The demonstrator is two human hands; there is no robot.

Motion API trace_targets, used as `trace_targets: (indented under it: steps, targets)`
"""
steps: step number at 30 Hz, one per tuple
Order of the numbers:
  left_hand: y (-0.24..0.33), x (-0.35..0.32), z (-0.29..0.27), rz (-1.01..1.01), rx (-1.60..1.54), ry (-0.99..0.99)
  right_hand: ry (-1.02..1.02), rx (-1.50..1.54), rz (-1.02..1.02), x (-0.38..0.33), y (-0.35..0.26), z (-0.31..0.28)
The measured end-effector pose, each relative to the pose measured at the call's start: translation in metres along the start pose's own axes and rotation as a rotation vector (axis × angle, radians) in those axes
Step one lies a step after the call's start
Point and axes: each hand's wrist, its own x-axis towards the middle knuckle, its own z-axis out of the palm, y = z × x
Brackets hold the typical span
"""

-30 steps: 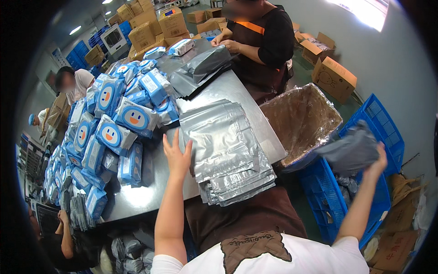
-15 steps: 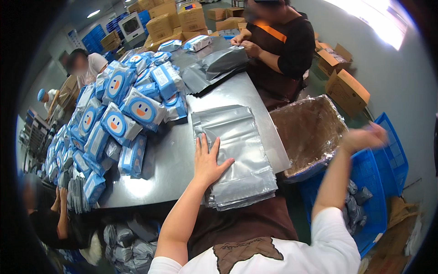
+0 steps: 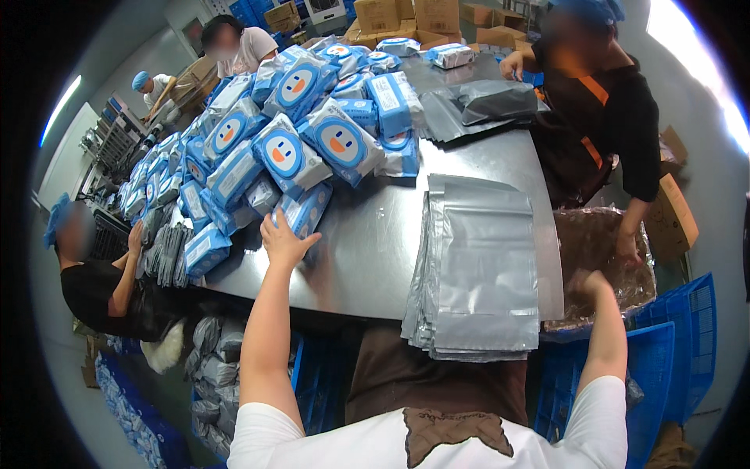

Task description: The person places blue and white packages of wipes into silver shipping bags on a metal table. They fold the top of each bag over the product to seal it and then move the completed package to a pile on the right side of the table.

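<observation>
My left hand (image 3: 286, 244) is at the near edge of a big heap of blue and white soft packs, its thumb and fingers spread. Its fingertips rest against a blue wet-wipe pack (image 3: 310, 208) lying on the metal table. My right hand (image 3: 592, 288) reaches over the side of a box (image 3: 564, 331) lined with brown film, beyond the table's right edge. Blur and the dim box hide its fingers. Between my hands lies a stack of flat grey plastic mailing bags (image 3: 486, 262), overhanging the table's near edge.
Across the table a co-worker (image 3: 601, 125) in a dark apron lowers one hand into the same box. More grey bags (image 3: 484, 105) lie at the far side. Blue crates (image 3: 652, 367) stand at lower right. Another person (image 3: 94, 281) works at the left by folded grey bags (image 3: 166, 254).
My left hand has left the grey bag stack and moved left to a pack. My right hand has come down into the lined box. The view has shifted; the co-worker's hand has entered the box.
</observation>
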Motion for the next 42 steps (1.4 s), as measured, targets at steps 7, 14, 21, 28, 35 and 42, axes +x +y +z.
trace_targets:
  steps: [7,14,21,28,35,42]
  targets:
    - [-0.021,0.014,0.001,-0.064,-0.166,-0.096,0.55,1.701,-0.043,0.001,-0.01,0.038]
    - [-0.011,-0.04,-0.068,-0.476,-1.325,-0.761,1.124,2.604,-0.06,-0.036,0.031,0.024]
    - [0.082,-0.072,-0.073,-0.14,-1.439,-1.412,2.077,1.358,-0.465,-0.251,0.121,-0.097]
    - [0.153,-0.078,-0.039,0.285,-1.159,-0.799,1.619,1.988,-0.391,-0.245,0.094,-0.052]
    - [0.166,-0.176,-0.032,1.23,-0.604,-0.015,0.996,2.737,-0.606,-0.224,0.051,-0.029]
    - [0.175,-0.186,-0.036,1.03,-0.337,0.01,0.058,3.405,-1.571,-0.256,0.029,0.009]
